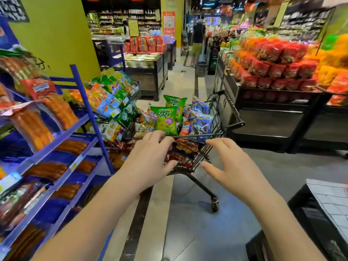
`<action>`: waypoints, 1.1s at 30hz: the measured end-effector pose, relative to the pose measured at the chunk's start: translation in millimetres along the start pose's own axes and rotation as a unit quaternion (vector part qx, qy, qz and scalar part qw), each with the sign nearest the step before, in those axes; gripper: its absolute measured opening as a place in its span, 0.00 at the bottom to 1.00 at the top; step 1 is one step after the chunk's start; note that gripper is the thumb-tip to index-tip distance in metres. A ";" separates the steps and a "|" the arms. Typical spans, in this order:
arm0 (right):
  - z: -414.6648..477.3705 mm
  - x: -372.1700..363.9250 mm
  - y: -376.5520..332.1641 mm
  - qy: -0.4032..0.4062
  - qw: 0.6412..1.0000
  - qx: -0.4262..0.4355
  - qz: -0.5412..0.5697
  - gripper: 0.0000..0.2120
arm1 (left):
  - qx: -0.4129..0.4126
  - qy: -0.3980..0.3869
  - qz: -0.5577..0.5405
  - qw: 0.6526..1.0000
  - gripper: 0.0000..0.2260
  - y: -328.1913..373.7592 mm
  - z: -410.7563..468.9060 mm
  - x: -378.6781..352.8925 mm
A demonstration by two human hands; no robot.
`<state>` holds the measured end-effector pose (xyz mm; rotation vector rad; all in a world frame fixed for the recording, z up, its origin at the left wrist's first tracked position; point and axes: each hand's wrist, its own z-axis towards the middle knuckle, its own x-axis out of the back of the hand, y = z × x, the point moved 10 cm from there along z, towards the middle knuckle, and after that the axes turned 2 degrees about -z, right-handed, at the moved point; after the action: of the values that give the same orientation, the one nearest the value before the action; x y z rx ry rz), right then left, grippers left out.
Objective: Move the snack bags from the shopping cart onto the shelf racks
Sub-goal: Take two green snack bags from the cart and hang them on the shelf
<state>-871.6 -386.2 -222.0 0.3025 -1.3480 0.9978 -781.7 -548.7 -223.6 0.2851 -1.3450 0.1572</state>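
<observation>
Head view, cart: the shopping cart [232, 117] is seen in the aisle with its left side just beside the shelf racks [82, 102]. One wheel [214, 203] is shown.
Task's things: the snack bags [188, 127] are heaped inside the cart and rise above its rim. None is held.
Left hand: the left hand [150, 157] is laid on the near bar [190, 136] of the cart. Its fingers are bent lightly over the bar and the thumb is spread wide below, so nothing is clamped.
Right hand: the right hand [231, 166] is held at the right end of the same bar, with the fingers apart and holding nothing.
Count, bags: two green bags [166, 119] are counted upright in the middle of the heap. At least two blue bags [200, 123] are seen along the cart's right side. The rest are too jumbled and blurred to be counted.
Count, others: two hands, one cart and one person [197, 38] far down the aisle are counted.
Racks: the wire tiers at the cart's left are crowded with mixed bags. The nearer blue shelves are filled with sausage packs [32, 129].
Step in hand, judged: the cart is probably being steadied beside the rack before a first bag is taken. With the heap this full, the task is judged barely begun.
How it is done well: the cart should be stopped close along the rack, with one hand kept on the bar against rolling. A gap on a tier should be picked first. The topmost upright bags should be lifted out first and held lightly by the seam, so that the contents are not crushed.
</observation>
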 end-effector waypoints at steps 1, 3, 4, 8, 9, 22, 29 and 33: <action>21.5 -8.6 2.5 -0.006 1.000 -0.002 0.001 0.28 | 0.002 -0.003 -0.005 1.000 0.30 -13.0 19.8 -7.5; 66.7 -26.5 7.8 -0.021 1.000 -0.008 0.005 0.28 | 0.009 -0.013 -0.017 1.000 0.29 -42.1 59.2 -21.4; 89.2 -34.9 10.3 -0.027 1.000 -0.012 0.007 0.27 | 0.012 -0.021 -0.019 1.000 0.29 -56.5 78.0 -28.5; 171.8 -64.7 17.8 -0.041 0.999 -0.019 -0.005 0.28 | 0.012 -0.059 -0.004 0.998 0.30 -106.3 148.2 -55.2; 188.3 -72.8 20.2 -0.045 0.999 -0.021 -0.007 0.28 | 0.009 -0.064 0.000 0.998 0.29 -116.3 163.4 -60.3; 345.3 -183.3 73.9 -0.104 0.992 -0.055 0.033 0.28 | 0.022 -0.133 -0.014 0.991 0.30 -204.7 295.3 -149.2; 427.2 -253.4 113.0 -0.168 0.985 -0.026 0.024 0.29 | 0.064 -0.198 0.020 0.978 0.26 -247.0 350.5 -211.2; 466.0 -281.0 128.7 -0.194 0.980 -0.013 0.032 0.29 | 0.089 -0.220 0.009 0.971 0.26 -269.3 376.9 -237.3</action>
<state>-1250.0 -757.0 -401.2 0.4528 -1.7314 1.0069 -1112.8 -903.9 -411.0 0.4789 -1.7782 0.2406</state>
